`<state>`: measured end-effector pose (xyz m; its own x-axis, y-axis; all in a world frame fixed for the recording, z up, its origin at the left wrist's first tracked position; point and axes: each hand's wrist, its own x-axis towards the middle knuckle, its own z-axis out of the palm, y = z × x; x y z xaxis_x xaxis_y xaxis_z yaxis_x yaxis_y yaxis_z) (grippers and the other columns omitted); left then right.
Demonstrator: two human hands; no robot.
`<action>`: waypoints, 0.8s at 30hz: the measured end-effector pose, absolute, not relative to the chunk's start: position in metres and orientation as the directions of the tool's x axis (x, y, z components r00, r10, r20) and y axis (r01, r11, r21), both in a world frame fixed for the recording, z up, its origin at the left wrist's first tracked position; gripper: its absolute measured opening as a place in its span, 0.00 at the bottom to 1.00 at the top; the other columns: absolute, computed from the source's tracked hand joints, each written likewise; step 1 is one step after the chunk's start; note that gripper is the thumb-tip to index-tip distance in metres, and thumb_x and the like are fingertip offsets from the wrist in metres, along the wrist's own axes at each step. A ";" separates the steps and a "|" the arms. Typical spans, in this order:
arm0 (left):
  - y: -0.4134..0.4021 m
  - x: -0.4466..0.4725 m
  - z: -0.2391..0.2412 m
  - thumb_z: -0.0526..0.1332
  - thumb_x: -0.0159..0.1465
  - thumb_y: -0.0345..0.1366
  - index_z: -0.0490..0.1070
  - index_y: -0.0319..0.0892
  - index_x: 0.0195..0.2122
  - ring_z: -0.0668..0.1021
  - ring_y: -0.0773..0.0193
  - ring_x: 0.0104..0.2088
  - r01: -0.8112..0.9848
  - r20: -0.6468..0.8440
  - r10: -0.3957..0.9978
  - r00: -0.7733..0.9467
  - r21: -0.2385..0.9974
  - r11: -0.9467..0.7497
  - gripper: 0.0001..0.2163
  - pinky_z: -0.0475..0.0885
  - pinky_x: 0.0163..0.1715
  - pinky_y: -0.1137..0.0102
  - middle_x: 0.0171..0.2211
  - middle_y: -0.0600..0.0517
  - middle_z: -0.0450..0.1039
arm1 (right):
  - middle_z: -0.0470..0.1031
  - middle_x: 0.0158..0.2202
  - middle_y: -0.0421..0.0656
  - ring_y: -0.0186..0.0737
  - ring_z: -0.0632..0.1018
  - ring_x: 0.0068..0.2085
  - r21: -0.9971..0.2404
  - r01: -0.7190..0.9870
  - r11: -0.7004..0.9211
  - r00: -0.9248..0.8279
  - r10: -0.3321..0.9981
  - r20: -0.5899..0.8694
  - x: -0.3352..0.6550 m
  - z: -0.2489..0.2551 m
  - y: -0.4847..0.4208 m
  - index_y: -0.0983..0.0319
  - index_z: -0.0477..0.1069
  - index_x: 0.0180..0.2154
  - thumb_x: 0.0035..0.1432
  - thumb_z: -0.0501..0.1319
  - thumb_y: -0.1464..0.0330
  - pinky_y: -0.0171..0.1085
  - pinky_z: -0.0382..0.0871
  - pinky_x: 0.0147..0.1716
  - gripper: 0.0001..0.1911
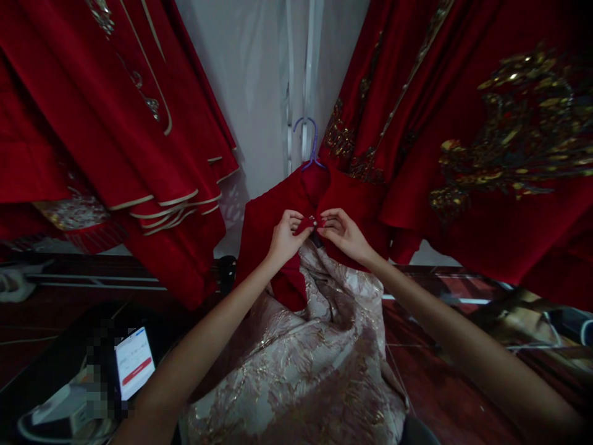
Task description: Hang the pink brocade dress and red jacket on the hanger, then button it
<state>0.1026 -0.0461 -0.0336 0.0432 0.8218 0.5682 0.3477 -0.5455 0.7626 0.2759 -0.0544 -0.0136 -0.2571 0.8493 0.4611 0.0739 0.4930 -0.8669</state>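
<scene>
A red garment [273,213] with a V-shaped neck opening hangs on a purple wire hanger [315,142] in front of me. My left hand [288,240] pinches the garment's left front edge, thumb and fingers pressed together. Opposite it, my right hand [346,236] pinches the right front edge in the same way. Between my fingertips shows a small shiny bead-like fastener [314,222]; its exact form is too small to make out. Below the hands, pale brocade cloth [296,358] with a metallic gold pattern spreads over my lap and touches the red garment.
Red garments with pale piping [180,154] hang at the left. On the right hangs red cloth with gold sequin embroidery [504,136]. A phone with a lit screen [134,363] lies at lower left, near a pale object with a cable [69,408]. Reddish floor [426,371] shows below.
</scene>
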 end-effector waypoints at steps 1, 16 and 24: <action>-0.048 0.104 -0.034 0.61 0.56 0.34 0.60 0.44 0.39 0.76 0.69 0.32 0.331 0.573 0.818 0.041 0.765 -0.552 0.12 0.70 0.33 0.74 0.33 0.53 0.71 | 0.70 0.41 0.43 0.36 0.74 0.40 -0.875 0.061 0.481 -0.254 0.855 0.452 0.277 -0.015 -0.055 0.58 0.64 0.40 0.48 0.64 0.63 0.39 0.70 0.44 0.17; -0.056 0.098 -0.014 0.57 0.57 0.31 0.64 0.43 0.36 0.76 0.66 0.32 0.540 0.599 0.758 0.259 0.561 -0.627 0.06 0.68 0.34 0.72 0.33 0.54 0.73 | 0.75 0.39 0.44 0.38 0.77 0.39 -0.868 0.063 0.493 -0.206 0.857 0.472 0.273 -0.015 -0.055 0.61 0.71 0.38 0.50 0.65 0.61 0.41 0.72 0.43 0.14; -0.060 0.101 -0.016 0.56 0.60 0.34 0.66 0.43 0.37 0.75 0.69 0.31 0.471 0.579 0.755 0.308 0.597 -0.649 0.04 0.67 0.31 0.75 0.31 0.54 0.73 | 0.76 0.39 0.45 0.38 0.78 0.38 -0.841 0.143 0.522 -0.142 0.852 0.505 0.274 -0.018 -0.053 0.60 0.72 0.39 0.51 0.64 0.60 0.40 0.74 0.41 0.14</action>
<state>0.1009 -0.0595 -0.0160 0.3076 0.7551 0.5789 0.4709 -0.6495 0.5970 0.2739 -0.0528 -0.0183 -0.1419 0.8517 0.5045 0.1433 0.5220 -0.8408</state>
